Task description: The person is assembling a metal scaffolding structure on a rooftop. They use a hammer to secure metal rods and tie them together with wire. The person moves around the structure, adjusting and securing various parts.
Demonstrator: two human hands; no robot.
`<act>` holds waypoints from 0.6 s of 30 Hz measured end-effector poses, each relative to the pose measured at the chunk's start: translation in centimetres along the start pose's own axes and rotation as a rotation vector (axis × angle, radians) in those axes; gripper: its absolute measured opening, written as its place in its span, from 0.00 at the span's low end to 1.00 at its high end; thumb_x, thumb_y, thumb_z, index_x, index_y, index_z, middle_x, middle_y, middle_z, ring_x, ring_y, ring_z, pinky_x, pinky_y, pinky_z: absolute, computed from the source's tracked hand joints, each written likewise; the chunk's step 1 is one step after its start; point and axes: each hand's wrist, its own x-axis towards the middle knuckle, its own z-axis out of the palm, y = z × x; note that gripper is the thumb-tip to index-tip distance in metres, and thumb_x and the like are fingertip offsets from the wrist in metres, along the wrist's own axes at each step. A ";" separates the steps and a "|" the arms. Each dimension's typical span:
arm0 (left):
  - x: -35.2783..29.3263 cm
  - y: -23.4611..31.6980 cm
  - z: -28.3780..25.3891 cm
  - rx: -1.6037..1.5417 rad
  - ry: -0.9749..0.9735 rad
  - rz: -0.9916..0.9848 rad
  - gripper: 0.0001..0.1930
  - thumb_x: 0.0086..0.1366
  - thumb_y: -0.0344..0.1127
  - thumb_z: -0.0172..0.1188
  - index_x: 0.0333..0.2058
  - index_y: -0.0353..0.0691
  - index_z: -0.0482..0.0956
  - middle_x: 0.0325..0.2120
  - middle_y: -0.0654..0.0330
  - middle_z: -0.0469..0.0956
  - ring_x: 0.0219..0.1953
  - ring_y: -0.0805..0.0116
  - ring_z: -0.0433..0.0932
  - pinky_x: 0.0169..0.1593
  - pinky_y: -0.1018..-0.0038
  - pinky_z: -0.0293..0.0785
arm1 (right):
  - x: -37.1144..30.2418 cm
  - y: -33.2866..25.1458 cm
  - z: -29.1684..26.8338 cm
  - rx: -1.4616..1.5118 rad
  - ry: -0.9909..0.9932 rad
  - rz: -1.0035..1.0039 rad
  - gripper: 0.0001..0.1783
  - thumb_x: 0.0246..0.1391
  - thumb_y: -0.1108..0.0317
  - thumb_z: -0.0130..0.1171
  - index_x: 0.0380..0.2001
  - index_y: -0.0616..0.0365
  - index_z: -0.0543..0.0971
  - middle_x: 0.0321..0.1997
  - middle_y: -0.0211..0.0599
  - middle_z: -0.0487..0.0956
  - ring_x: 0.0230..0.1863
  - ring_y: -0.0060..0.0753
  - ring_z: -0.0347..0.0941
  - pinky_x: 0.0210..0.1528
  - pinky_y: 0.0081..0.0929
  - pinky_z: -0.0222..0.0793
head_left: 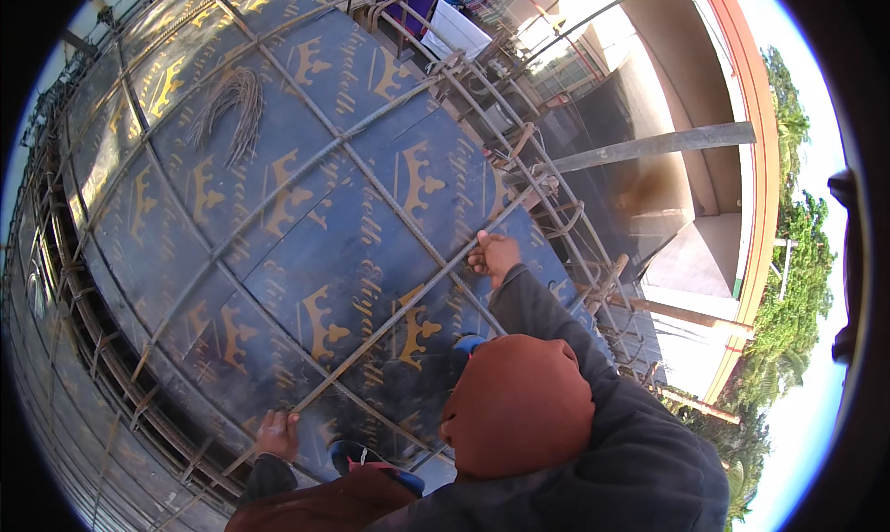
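Observation:
A long ribbed steel reinforcing bar [380,333] runs slantwise across dark printed plywood panels [306,226]. Near its lower left end, my left hand [278,435] is closed around it. Farther up, close to the panels' right edge, my right hand [496,257] grips the same bar with curled fingers. The bar passes over other bars of the grid, such as a crossing bar [394,208] just left of my right hand. Whether it is tied to them I cannot tell. My brown-clad knee [519,407] is bent between my arms.
A bundle of thin tie wire [232,115] lies on the panels at upper left. A beam cage of bars and stirrups [556,194] lines the right edge, beside a drop. Another bar-lined gap [93,319] runs along the left. A wooden plank [649,147] juts out at right.

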 end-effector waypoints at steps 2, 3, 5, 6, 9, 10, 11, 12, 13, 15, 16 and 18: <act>0.0 -0.3 0.2 0.020 0.005 0.011 0.13 0.68 0.43 0.53 0.34 0.40 0.77 0.32 0.47 0.74 0.35 0.41 0.74 0.37 0.51 0.69 | 0.3 0.3 0.0 -0.005 0.003 -0.001 0.21 0.64 0.60 0.54 0.49 0.70 0.71 0.31 0.43 0.77 0.23 0.29 0.74 0.20 0.27 0.70; 0.0 -0.3 0.4 0.022 0.017 0.020 0.13 0.68 0.43 0.53 0.33 0.40 0.77 0.31 0.48 0.74 0.35 0.41 0.74 0.37 0.51 0.69 | 0.5 0.3 -0.1 -0.008 0.005 -0.003 0.21 0.64 0.60 0.54 0.49 0.70 0.71 0.30 0.43 0.77 0.23 0.29 0.74 0.20 0.27 0.70; 0.0 -0.4 0.4 0.018 0.028 0.027 0.13 0.67 0.43 0.53 0.32 0.40 0.77 0.31 0.48 0.73 0.35 0.41 0.74 0.36 0.51 0.69 | 0.7 0.7 -0.1 0.015 0.014 -0.030 0.20 0.64 0.59 0.54 0.48 0.69 0.72 0.29 0.42 0.77 0.23 0.29 0.75 0.20 0.27 0.69; 0.0 -0.3 0.4 0.011 0.026 0.024 0.12 0.67 0.43 0.54 0.32 0.40 0.77 0.30 0.48 0.73 0.35 0.41 0.74 0.36 0.51 0.69 | 0.8 0.8 -0.1 0.027 0.018 -0.042 0.20 0.64 0.59 0.54 0.47 0.69 0.72 0.29 0.41 0.77 0.23 0.29 0.75 0.20 0.26 0.69; 0.2 -0.3 0.6 -0.020 0.052 0.046 0.12 0.67 0.42 0.54 0.32 0.39 0.76 0.30 0.48 0.73 0.34 0.41 0.74 0.35 0.51 0.69 | 1.2 1.1 -0.1 0.032 0.037 -0.043 0.19 0.65 0.60 0.54 0.44 0.69 0.75 0.28 0.40 0.78 0.23 0.30 0.74 0.20 0.29 0.69; 0.3 -0.3 0.6 -0.033 0.066 0.058 0.12 0.67 0.42 0.54 0.32 0.39 0.76 0.30 0.48 0.73 0.34 0.41 0.74 0.35 0.51 0.69 | 1.4 1.2 -0.1 0.037 0.041 -0.056 0.19 0.64 0.59 0.54 0.45 0.69 0.75 0.28 0.40 0.78 0.23 0.29 0.74 0.21 0.29 0.69; 0.2 -0.2 0.5 -0.031 0.055 0.051 0.11 0.67 0.42 0.54 0.32 0.39 0.76 0.30 0.48 0.74 0.34 0.41 0.74 0.35 0.51 0.69 | 1.5 1.3 0.0 0.042 0.044 -0.067 0.19 0.64 0.59 0.54 0.45 0.69 0.75 0.28 0.40 0.78 0.23 0.29 0.74 0.21 0.30 0.69; 0.2 -0.2 0.4 -0.030 0.043 0.043 0.11 0.67 0.41 0.54 0.32 0.39 0.76 0.30 0.48 0.74 0.34 0.41 0.74 0.35 0.51 0.69 | 1.6 1.5 0.0 0.045 0.047 -0.077 0.20 0.64 0.59 0.54 0.45 0.69 0.75 0.28 0.40 0.77 0.24 0.29 0.74 0.22 0.30 0.69; 0.2 -0.1 0.3 -0.030 0.032 0.036 0.11 0.67 0.41 0.54 0.32 0.39 0.76 0.30 0.48 0.74 0.34 0.41 0.74 0.35 0.51 0.69 | 1.6 1.7 0.0 0.051 0.054 -0.083 0.18 0.64 0.59 0.54 0.43 0.67 0.74 0.27 0.39 0.77 0.23 0.28 0.74 0.21 0.28 0.68; 0.3 -0.2 0.3 -0.028 0.036 0.045 0.11 0.67 0.41 0.54 0.33 0.39 0.76 0.30 0.48 0.74 0.34 0.41 0.74 0.35 0.52 0.70 | 1.4 1.8 0.3 0.064 0.065 -0.097 0.16 0.64 0.59 0.55 0.40 0.64 0.73 0.26 0.38 0.76 0.22 0.27 0.73 0.20 0.24 0.67; 0.3 -0.2 0.2 -0.027 0.039 0.049 0.11 0.67 0.41 0.54 0.33 0.39 0.76 0.30 0.48 0.74 0.34 0.41 0.74 0.35 0.52 0.70 | 1.3 1.8 0.4 0.072 0.066 -0.104 0.15 0.64 0.59 0.55 0.39 0.63 0.73 0.26 0.37 0.76 0.22 0.27 0.73 0.20 0.24 0.67; 0.5 0.4 -0.2 -0.026 0.036 0.033 0.11 0.67 0.41 0.54 0.32 0.39 0.76 0.30 0.49 0.74 0.33 0.42 0.75 0.35 0.52 0.71 | 1.0 1.8 0.5 0.085 0.068 -0.115 0.15 0.64 0.59 0.55 0.37 0.63 0.73 0.25 0.37 0.76 0.21 0.26 0.73 0.20 0.23 0.67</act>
